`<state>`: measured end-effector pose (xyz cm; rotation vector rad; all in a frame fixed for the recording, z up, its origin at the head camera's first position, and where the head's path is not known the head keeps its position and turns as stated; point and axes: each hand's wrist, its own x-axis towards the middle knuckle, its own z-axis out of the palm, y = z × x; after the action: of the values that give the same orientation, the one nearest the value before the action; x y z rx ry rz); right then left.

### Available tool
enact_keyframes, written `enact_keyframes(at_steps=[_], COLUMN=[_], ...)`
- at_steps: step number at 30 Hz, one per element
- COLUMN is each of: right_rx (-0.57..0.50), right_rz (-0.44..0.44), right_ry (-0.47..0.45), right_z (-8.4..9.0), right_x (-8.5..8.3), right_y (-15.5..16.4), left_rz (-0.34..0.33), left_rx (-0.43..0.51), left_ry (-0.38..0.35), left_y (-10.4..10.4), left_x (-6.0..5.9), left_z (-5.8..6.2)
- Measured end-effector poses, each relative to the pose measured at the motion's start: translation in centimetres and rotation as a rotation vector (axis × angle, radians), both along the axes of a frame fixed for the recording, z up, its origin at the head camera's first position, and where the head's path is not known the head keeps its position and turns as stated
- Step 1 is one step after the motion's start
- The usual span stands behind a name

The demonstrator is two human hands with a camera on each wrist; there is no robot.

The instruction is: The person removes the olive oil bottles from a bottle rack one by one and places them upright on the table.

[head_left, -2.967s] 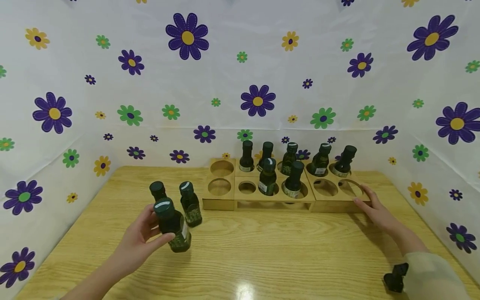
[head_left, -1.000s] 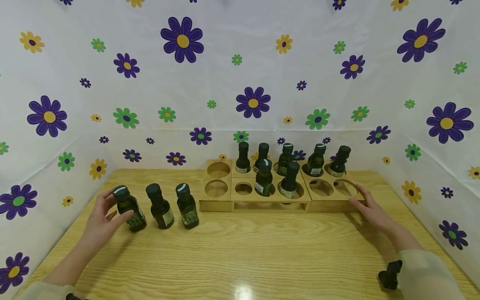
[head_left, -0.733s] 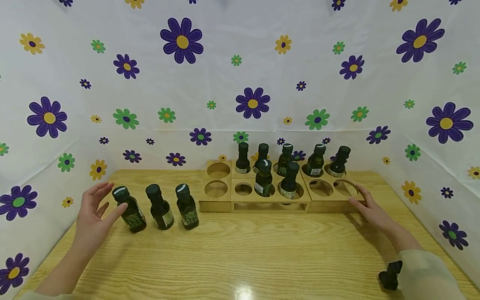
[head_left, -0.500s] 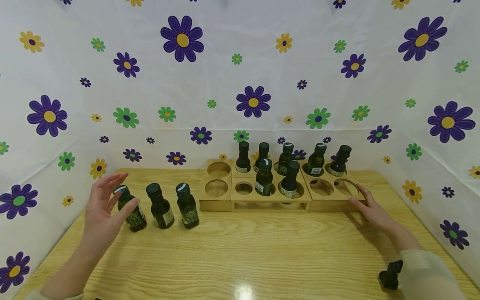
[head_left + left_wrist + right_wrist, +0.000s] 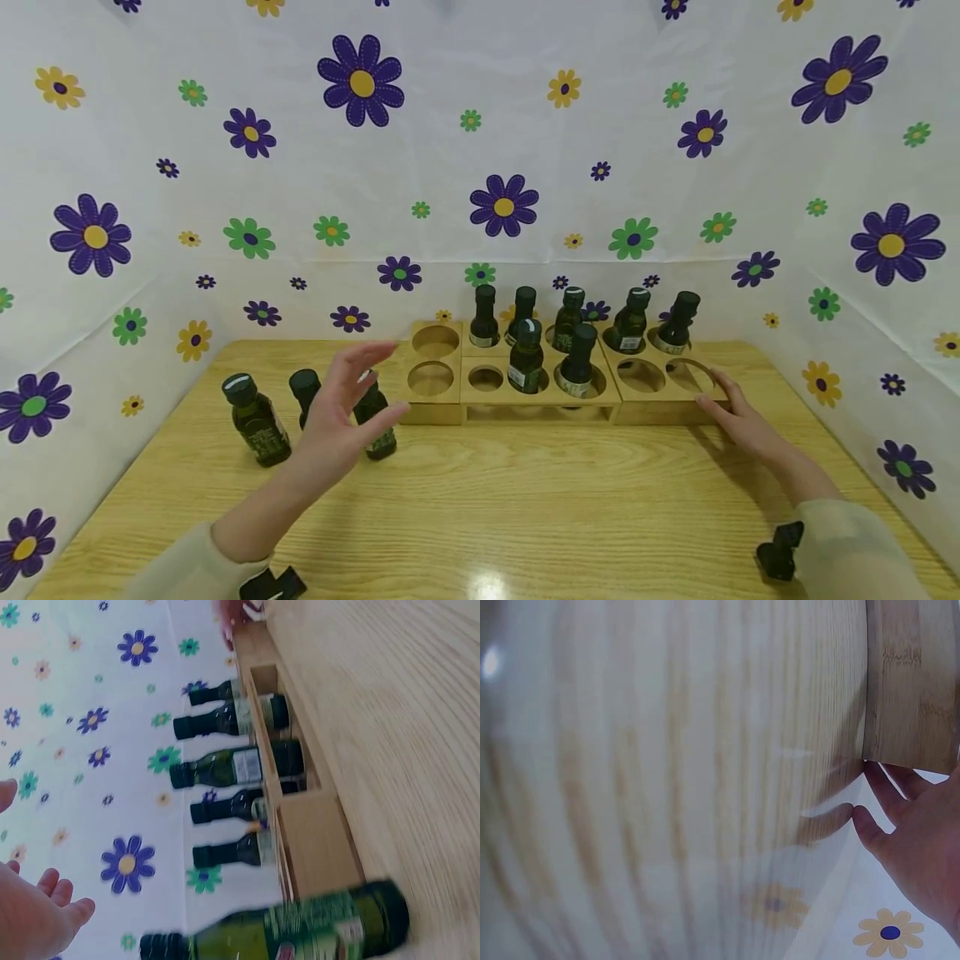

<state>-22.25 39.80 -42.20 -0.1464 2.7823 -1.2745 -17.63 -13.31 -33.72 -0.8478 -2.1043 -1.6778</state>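
My left hand (image 5: 337, 421) is held with fingers spread and nothing in them, in front of the standing dark green glass bottles. Of these, the leftmost bottle (image 5: 258, 427) is in full view, the middle bottle (image 5: 303, 390) is mostly hidden by the hand, and the right bottle (image 5: 381, 437) shows partly behind thumb and fingers. In the left wrist view a bottle (image 5: 300, 930) lies across the foreground, apart from the hand (image 5: 37, 915). My right hand (image 5: 738, 417) rests at the right end of a wooden rack (image 5: 663, 412), its fingers fairly straight against it in the right wrist view (image 5: 922, 840).
Several dark bottles stand in round holes of the rack, mostly along its back row. Vacant holes show in the left block (image 5: 431, 414) and at the front right. The wooden table (image 5: 480, 500) meets a flowered white cloth (image 5: 450, 150) behind and at both sides.
My left hand set the bottle it carried down at the left of the row, let go of it, and has since swung right over the other bottles. The right hand stays put.
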Motion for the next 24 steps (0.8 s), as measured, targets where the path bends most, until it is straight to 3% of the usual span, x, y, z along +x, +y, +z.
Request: enact_keyframes(at_steps=[5, 14, 24], right_rx=[-0.01, -0.004, -0.004], right_rz=[-0.013, -0.005, -0.018], right_ry=[-0.003, -0.01, -0.003], right_z=[0.1, 0.0, -0.2], right_x=[0.1, 0.0, 0.1], right_y=[-0.1, -0.1, -0.1], left_rz=[-0.032, -0.03, 0.032], left_rx=[-0.015, 0.042, 0.085], left_ry=[-0.059, -0.147, -0.171], left_y=[2.7, 6.5, 9.3], left_x=[-1.9, -5.6, -9.2], left_z=[-0.6, -3.2, -4.8])
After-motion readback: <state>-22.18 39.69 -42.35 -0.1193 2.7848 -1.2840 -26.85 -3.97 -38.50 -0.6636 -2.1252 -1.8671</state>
